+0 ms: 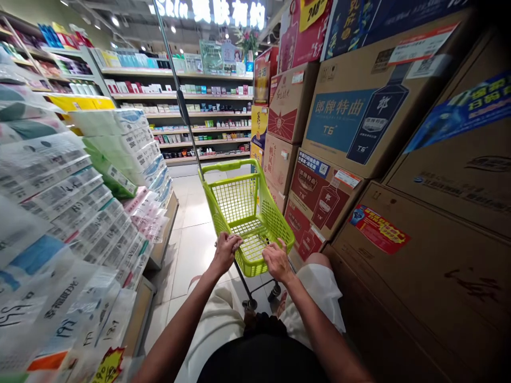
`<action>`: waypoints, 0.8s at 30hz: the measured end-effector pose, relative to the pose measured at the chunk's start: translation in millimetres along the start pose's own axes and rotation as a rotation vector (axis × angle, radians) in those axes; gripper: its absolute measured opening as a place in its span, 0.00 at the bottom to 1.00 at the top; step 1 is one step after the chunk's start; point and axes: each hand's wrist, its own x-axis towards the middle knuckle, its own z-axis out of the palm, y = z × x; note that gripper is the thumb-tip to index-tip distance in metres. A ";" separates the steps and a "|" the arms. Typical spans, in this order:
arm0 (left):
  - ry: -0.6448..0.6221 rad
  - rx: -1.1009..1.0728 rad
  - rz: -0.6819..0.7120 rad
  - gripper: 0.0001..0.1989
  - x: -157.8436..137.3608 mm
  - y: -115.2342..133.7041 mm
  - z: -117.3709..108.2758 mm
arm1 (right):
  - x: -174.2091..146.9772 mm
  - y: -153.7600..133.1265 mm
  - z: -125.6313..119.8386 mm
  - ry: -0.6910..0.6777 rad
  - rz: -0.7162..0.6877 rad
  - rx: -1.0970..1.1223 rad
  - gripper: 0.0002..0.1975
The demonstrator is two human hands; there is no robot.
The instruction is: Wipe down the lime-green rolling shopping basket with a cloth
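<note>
A lime-green plastic shopping cart (281,221) with mesh walls stands right in front of me on dark legs and small wheels. My left hand (228,250) is closed on the near left corner of its basket rim. The near right part of that rim is under my right hand (277,259), whose fingers curl over it while the thumb points up. At the far end is the cart's green handlebar (227,166). A thin pole (182,106) with a dark sleeve rises from the cart's far left corner. The mesh floor of the basket shows between my hands.
Stacked cartons (339,117) form a wall close on my right. Plastic-wrapped tissue packs (75,197) are piled along the left on a low wooden base. Pale floor tiles (186,250) run between them toward shelves (215,97) of small boxes and bottles.
</note>
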 end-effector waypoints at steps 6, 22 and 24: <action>0.128 0.144 -0.152 0.13 41.6 -21.4 -17.2 | 12.0 -41.7 13.5 -0.005 0.022 0.005 0.12; -0.006 0.012 0.106 0.15 69.4 -61.5 -30.7 | 44.2 -55.0 8.9 -0.181 -0.057 -0.046 0.04; 0.013 0.052 0.136 0.15 74.5 -63.5 -30.4 | 46.1 -53.5 6.2 -0.199 -0.043 -0.076 0.04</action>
